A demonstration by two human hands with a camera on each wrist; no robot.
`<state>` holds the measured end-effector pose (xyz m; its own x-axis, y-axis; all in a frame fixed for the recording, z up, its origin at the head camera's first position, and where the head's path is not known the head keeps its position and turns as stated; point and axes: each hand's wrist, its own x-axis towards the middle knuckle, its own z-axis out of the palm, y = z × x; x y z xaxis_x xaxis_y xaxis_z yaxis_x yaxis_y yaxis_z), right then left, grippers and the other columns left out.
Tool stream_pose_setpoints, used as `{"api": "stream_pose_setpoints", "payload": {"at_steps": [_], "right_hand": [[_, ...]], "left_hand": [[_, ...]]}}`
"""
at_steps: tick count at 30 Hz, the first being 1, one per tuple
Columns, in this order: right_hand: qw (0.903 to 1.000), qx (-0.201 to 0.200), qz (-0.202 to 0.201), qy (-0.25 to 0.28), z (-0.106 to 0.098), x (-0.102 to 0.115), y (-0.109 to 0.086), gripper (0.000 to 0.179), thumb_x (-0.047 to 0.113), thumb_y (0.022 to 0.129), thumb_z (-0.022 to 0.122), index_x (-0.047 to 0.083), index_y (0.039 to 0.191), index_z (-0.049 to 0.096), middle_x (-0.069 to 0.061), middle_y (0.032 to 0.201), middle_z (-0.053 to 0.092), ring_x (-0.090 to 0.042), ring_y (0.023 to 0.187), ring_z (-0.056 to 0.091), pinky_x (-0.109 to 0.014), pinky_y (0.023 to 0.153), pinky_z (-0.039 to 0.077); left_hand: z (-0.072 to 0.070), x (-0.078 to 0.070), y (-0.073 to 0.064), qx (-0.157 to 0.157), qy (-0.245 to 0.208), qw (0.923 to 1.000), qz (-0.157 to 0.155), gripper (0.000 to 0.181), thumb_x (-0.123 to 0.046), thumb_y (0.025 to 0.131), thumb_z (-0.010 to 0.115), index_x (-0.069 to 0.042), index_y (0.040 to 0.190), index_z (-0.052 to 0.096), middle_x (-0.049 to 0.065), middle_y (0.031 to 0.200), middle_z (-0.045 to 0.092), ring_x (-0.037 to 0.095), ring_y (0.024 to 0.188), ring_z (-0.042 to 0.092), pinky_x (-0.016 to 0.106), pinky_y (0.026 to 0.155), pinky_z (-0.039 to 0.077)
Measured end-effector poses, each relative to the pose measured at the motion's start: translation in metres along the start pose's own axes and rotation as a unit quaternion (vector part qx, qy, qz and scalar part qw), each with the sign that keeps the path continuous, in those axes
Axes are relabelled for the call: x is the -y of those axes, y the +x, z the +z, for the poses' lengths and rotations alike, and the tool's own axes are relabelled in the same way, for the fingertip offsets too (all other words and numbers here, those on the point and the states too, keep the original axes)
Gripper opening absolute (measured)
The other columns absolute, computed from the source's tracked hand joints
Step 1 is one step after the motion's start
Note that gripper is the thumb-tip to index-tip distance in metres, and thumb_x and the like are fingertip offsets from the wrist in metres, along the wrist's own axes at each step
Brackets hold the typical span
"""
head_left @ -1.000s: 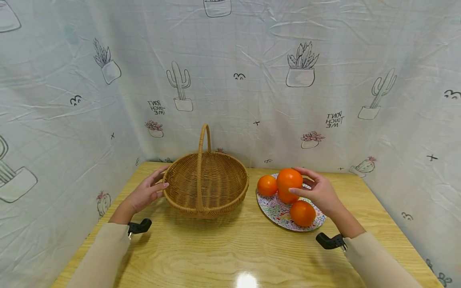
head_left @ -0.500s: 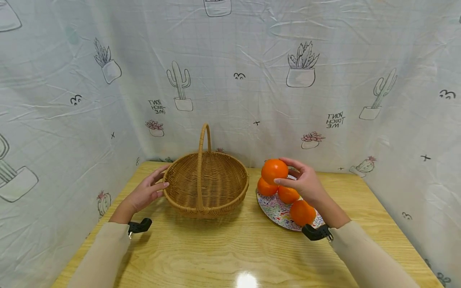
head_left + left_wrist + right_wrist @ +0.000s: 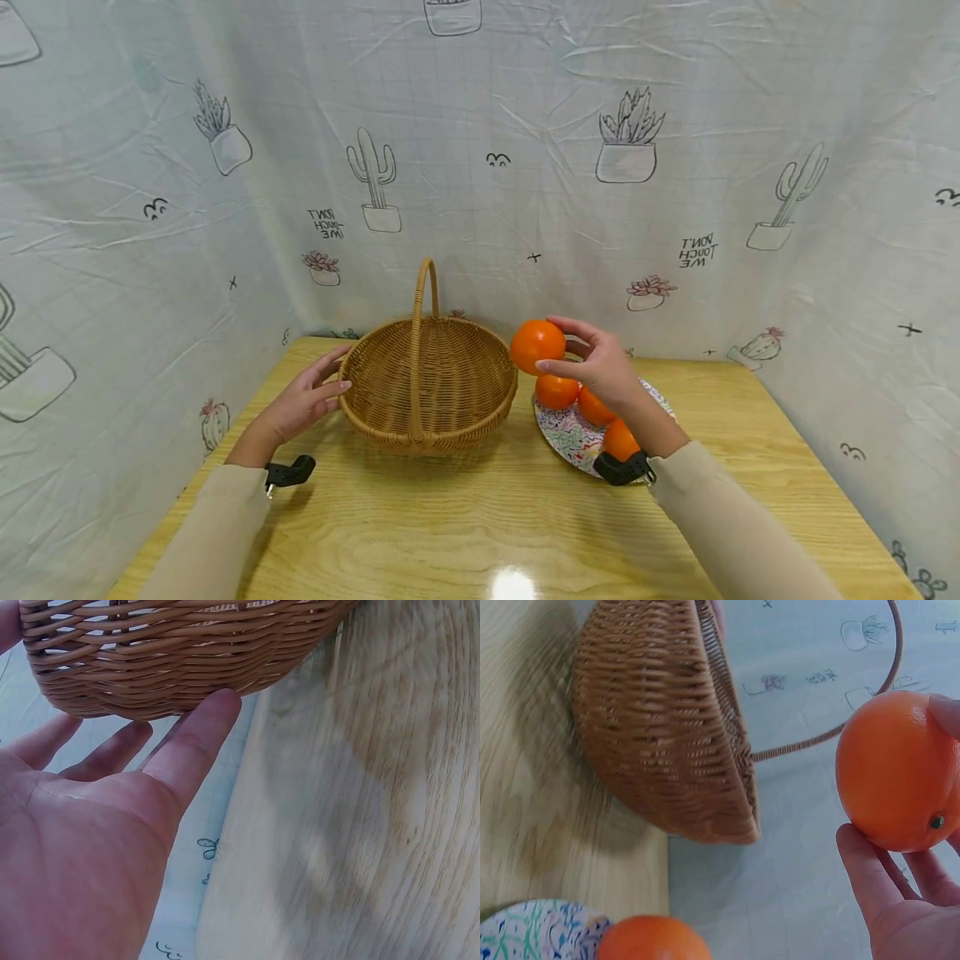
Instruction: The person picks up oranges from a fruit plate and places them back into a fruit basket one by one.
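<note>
My right hand point(image 3: 606, 367) holds an orange point(image 3: 537, 347) between thumb and fingers, raised above the plate's left side and close to the basket's right rim. In the right wrist view the orange point(image 3: 898, 772) shows a small green stem mark. My left hand point(image 3: 296, 404) grips the left rim of a brown wicker basket point(image 3: 457, 439), thumb over the edge and fingers along the outer wall. Fingertips point(image 3: 221, 709) press against the weave in the left wrist view. The basket's tall handle point(image 3: 417, 358) arches over its bare inside.
A round patterned plate point(image 3: 562, 433) sits right of the basket, with an orange point(image 3: 557, 392), a second orange point(image 3: 595, 406) and a third orange point(image 3: 619, 439), partly behind the right wrist. The wooden table point(image 3: 420, 525) ends at a printed cloth point(image 3: 525, 208) behind.
My right hand has carried the orange up and left, from over the plate's middle to near the basket's right rim. The left hand and basket stay in place.
</note>
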<state>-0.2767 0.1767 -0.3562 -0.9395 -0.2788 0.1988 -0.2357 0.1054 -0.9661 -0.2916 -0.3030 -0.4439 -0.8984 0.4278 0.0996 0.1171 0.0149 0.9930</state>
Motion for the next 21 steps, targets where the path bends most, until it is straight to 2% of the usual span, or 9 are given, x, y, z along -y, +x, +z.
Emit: {"api": "stream_pose_setpoints", "payload": {"at_steps": [9, 17, 21], "right_hand": [[0.9997, 0.012, -0.003, -0.019, 0.020, 0.002, 0.018, 0.067, 0.014, 0.083, 0.086, 0.018, 0.145, 0.060, -0.008, 0.147, 0.058, -0.024, 0.120, 0.067, -0.033, 0.090, 0.061], [0.9997, 0.023, 0.007, -0.003, 0.038, -0.003, 0.034, 0.067, 0.014, 0.082, 0.087, 0.018, 0.143, 0.060, -0.006, 0.145, 0.059, -0.028, 0.123, 0.065, -0.038, 0.094, 0.060], [0.9998, 0.014, 0.014, -0.005, 0.045, -0.002, 0.043, 0.065, 0.014, 0.081, 0.087, 0.020, 0.141, 0.062, -0.004, 0.143, 0.061, -0.028, 0.125, 0.065, -0.039, 0.096, 0.059]], "left_hand": [[-0.001, 0.001, 0.000, -0.003, 0.009, 1.0000, -0.003, 0.072, -0.012, 0.108, 0.050, -0.012, 0.166, 0.007, 0.027, 0.164, 0.012, 0.013, 0.133, 0.054, 0.030, 0.096, 0.059], [0.000, 0.001, 0.000, -0.003, 0.005, 1.0000, -0.002, 0.072, -0.011, 0.108, 0.050, -0.012, 0.166, 0.008, 0.026, 0.164, 0.012, 0.013, 0.133, 0.054, 0.031, 0.096, 0.059], [0.000, 0.000, 0.001, -0.004, 0.008, 1.0000, -0.002, 0.072, -0.011, 0.108, 0.050, -0.013, 0.166, 0.008, 0.026, 0.164, 0.013, 0.013, 0.132, 0.054, 0.031, 0.096, 0.059]]}}
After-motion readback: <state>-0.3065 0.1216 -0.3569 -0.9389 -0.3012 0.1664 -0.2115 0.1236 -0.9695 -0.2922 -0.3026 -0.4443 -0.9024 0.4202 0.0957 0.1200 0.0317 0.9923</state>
